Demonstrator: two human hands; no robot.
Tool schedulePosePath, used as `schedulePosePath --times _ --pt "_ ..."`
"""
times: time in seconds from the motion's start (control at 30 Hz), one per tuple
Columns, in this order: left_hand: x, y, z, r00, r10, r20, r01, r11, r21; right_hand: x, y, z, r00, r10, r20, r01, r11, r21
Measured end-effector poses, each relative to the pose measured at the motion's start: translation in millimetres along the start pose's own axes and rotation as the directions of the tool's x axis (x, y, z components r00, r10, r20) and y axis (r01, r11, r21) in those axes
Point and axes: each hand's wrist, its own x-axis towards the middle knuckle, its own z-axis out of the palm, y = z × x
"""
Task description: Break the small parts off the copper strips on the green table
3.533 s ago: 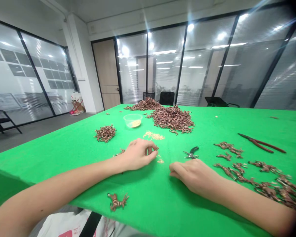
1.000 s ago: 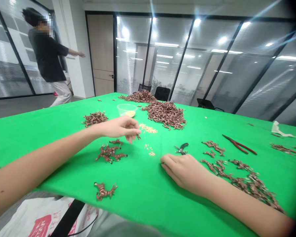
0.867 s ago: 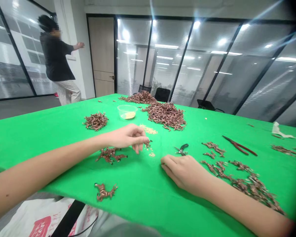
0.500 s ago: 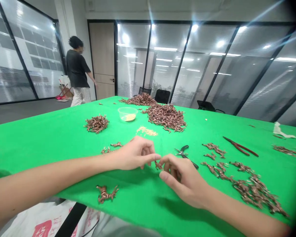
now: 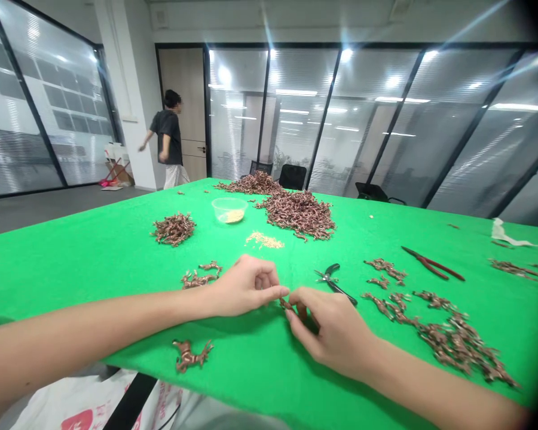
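Over the green cloth (image 5: 251, 388), my left hand (image 5: 250, 288) and my right hand (image 5: 329, 325) meet fingertip to fingertip. Both are closed on a small brown animal figurine (image 5: 286, 304), mostly covered by the fingers. A larger brown figurine (image 5: 192, 356) lies by the near edge, below my left forearm. A few more figurines (image 5: 199, 279) lie just beyond that forearm. Black-handled pliers (image 5: 329, 276) rest open behind my right hand. Small gold-coloured pieces (image 5: 264, 240) are scattered beyond my hands.
A clear plastic bowl (image 5: 228, 212) holds more gold pieces. Brown figurines form a large heap (image 5: 300, 214), a smaller pile (image 5: 174, 229) and loose groups (image 5: 461, 343) at right. Red-handled pliers (image 5: 434, 266) and white paper (image 5: 506, 233) lie farther right. A person (image 5: 168, 137) stands near the door.
My right thumb has come up against the figurine, and the fingertips are closer together. The person in the background has moved right, towards the door. The view has shifted slightly.
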Motion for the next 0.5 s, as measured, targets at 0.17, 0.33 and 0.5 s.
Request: schedulePosePath --times 0.17,0.33,0.5 --pt "-0.9 2.3 -0.9 1.000 -0.028 0.009 0.028 0.999 -0.035 -0.5 2.1 0.2 0.998 0.038 0.041 -0.035 0.997 -0.070" --pt "-2.8 7.4 -1.4 1.000 -0.016 0.018 0.016 0.999 -0.042 1.0 3.0 0.0 0.995 0.032 0.091 -0.024 0.995 -0.092" --pt "-4.5 4.9 -1.2 0.998 0.043 0.049 -0.045 0.998 0.039 1.0 3.1 -0.9 0.991 0.044 0.126 -0.040 0.999 -0.032"
